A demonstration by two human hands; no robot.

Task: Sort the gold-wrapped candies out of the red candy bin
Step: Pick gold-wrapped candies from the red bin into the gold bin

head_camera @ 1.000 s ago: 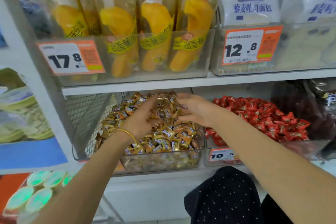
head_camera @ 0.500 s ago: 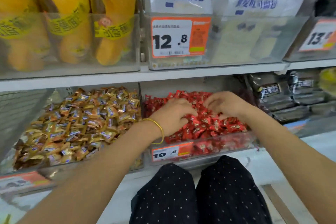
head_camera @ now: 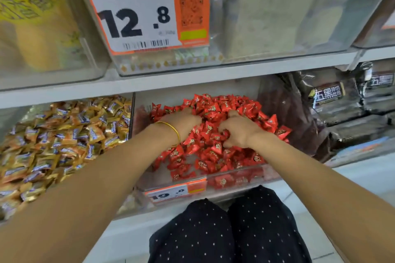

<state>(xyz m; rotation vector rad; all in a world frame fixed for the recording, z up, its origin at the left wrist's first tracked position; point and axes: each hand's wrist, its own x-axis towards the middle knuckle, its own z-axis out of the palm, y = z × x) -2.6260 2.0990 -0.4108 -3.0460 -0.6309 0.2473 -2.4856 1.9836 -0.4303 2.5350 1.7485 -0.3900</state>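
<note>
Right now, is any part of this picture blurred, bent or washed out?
Head view: red candies, left hand and right hand fairly sharp; gold-wrapped candies smear toward the frame's left edge; 12.8 price tag and yellow packs above look soft; shelf edge bows, wide-angle distortion.

Shop aisle, white shelves (head_camera: pixel 192 80) with clear bins (head_camera: pixel 235 179) of wrapped candies, orange price tags (head_camera: pixel 147 8) with barcodes and printed prices, bagged snacks (head_camera: pixel 333 100) stacked beside them, packaged goods above

glossy foil red candies (head_camera: pixel 213 113), clear plastic bin (head_camera: pixel 235 179)
</note>
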